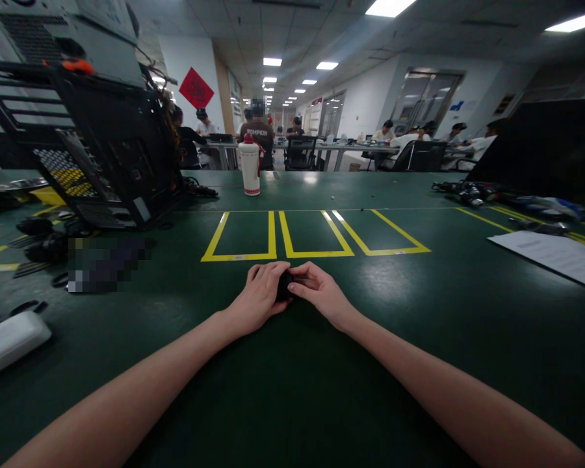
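Observation:
Between my two hands is a small, dark, rounded object [285,286]; its kind is hard to make out because fingers cover most of it. My left hand [259,292] curls around its left side, with fingers over the top and the thumb low near the table. From the right, my right hand [319,292] pinches its edge with thumb and fingertips. Both hands rest low over the green table [283,390], just in front of the yellow tape outlines [316,254].
A white bottle with a red lid [250,168] stands beyond the outlines. At left are an open black computer case [112,162], cables and a white case [12,341]. Paper sheets [550,257] and a dark screen [546,149] are at right. Several people sit at far tables.

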`<control>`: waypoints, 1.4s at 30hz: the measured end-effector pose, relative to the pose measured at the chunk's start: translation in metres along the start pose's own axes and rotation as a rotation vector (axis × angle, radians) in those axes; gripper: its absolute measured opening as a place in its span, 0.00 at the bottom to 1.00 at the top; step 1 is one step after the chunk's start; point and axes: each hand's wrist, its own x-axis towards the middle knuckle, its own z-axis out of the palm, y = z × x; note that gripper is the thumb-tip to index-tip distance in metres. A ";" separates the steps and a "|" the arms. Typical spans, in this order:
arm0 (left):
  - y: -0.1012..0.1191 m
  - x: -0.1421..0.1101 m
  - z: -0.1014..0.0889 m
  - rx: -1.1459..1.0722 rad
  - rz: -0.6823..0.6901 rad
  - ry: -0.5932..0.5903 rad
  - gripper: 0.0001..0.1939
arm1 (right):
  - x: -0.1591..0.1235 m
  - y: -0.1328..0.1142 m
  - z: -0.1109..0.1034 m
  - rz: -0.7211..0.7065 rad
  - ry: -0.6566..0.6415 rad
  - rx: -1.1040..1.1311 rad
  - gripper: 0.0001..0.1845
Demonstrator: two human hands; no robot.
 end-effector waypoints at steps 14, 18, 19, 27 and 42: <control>-0.002 -0.001 0.002 0.016 -0.008 -0.011 0.33 | -0.002 -0.002 -0.002 0.025 -0.035 0.037 0.14; -0.002 -0.001 0.004 0.020 -0.003 -0.007 0.33 | -0.001 0.000 0.000 0.015 0.006 -0.001 0.13; -0.002 -0.001 0.004 0.020 -0.001 -0.005 0.33 | -0.001 0.000 0.000 0.018 0.007 -0.004 0.14; -0.003 -0.001 0.003 0.021 0.000 -0.013 0.33 | -0.004 -0.006 0.000 0.010 -0.059 0.061 0.17; -0.004 -0.001 0.005 0.028 -0.004 -0.001 0.34 | -0.002 -0.004 0.000 0.040 -0.030 0.035 0.16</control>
